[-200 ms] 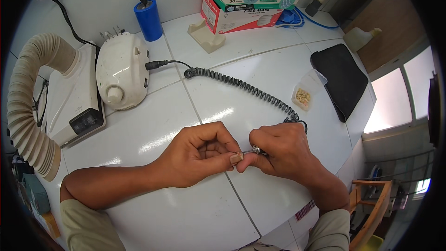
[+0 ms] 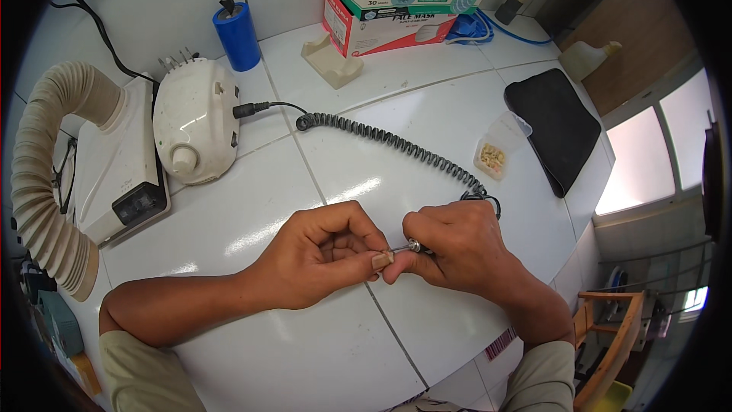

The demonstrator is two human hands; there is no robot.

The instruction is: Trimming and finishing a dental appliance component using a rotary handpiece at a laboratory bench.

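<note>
Thumb and forefinger of my left hand [image 2: 324,255] pinch a small yellowish piece [image 2: 389,256], mostly hidden by the fingertips. My right hand [image 2: 461,248] is wrapped round a rotary handpiece [image 2: 414,246]; only its metal nose and thin bit show, the rest being covered by the fingers. The bit points left and meets the small piece, or nearly so; contact cannot be made out. My right thumb lies close to the left fingertips. From behind the right hand a black coiled cord [image 2: 389,135] runs to a white control unit [image 2: 197,122] with a round knob.
A white dust extractor [image 2: 114,160] with a ribbed hose [image 2: 42,168] stands at the left. Beyond my right hand are a small clear box [image 2: 490,159] of yellowish bits and a black pouch [image 2: 557,130]. At the back are a blue cylinder [image 2: 238,37], a cream holder [image 2: 332,61] and stacked cartons [image 2: 389,27].
The view has shifted slightly, so the bench things sit a little more to the left. Both hands keep the same hold, the bit still at the small piece.
</note>
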